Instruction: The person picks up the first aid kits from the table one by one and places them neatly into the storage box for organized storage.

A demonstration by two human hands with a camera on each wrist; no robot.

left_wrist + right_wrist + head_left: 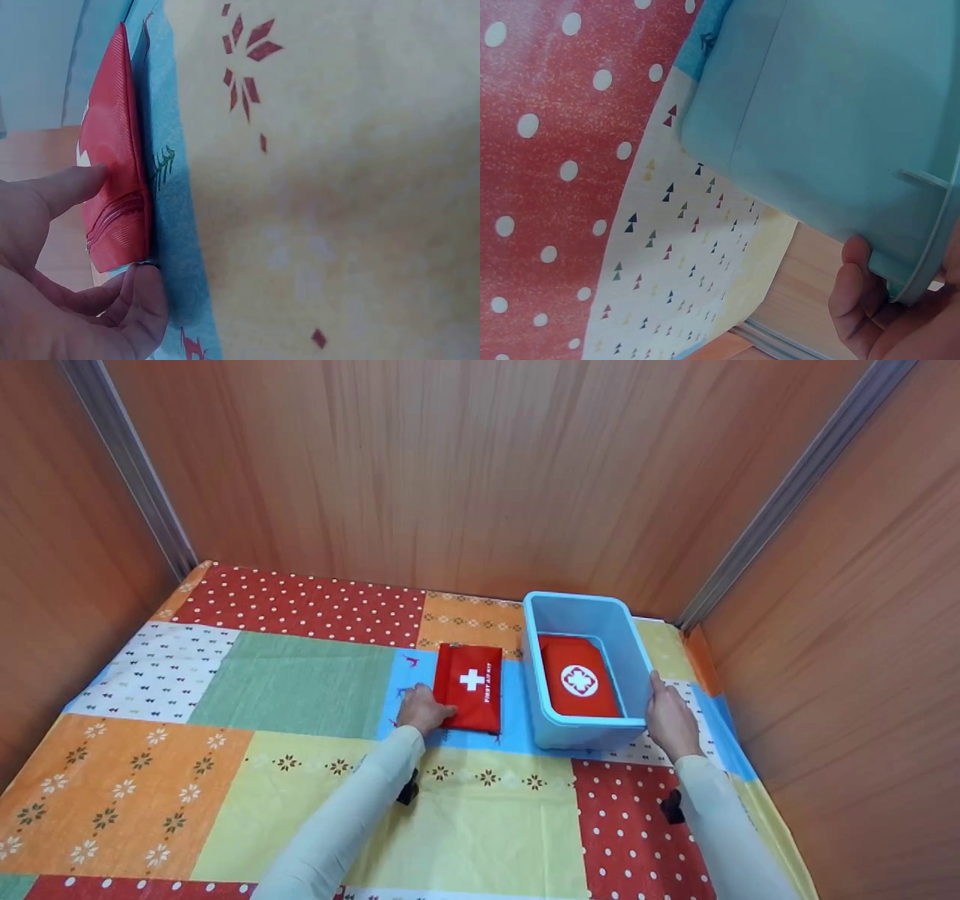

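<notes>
A flat red first aid pouch (469,687) with a white cross lies on the patchwork cloth. At its near left corner my left hand (422,709) pinches it, the thumb on top and curled fingers at the lower edge in the left wrist view. To the right stands a light blue plastic bin (592,721). Inside it lies another red pouch (600,701) with a round white emblem. My right hand (673,718) grips the bin's right rim; in the right wrist view its fingers (849,289) curl under the rim beside the bin's wall.
Wood-grain panels (480,472) enclose the surface at the back and both sides, with metal strips at the corners. The bin is close to the back panel. The patchwork cloth (300,675) extends left and toward the front.
</notes>
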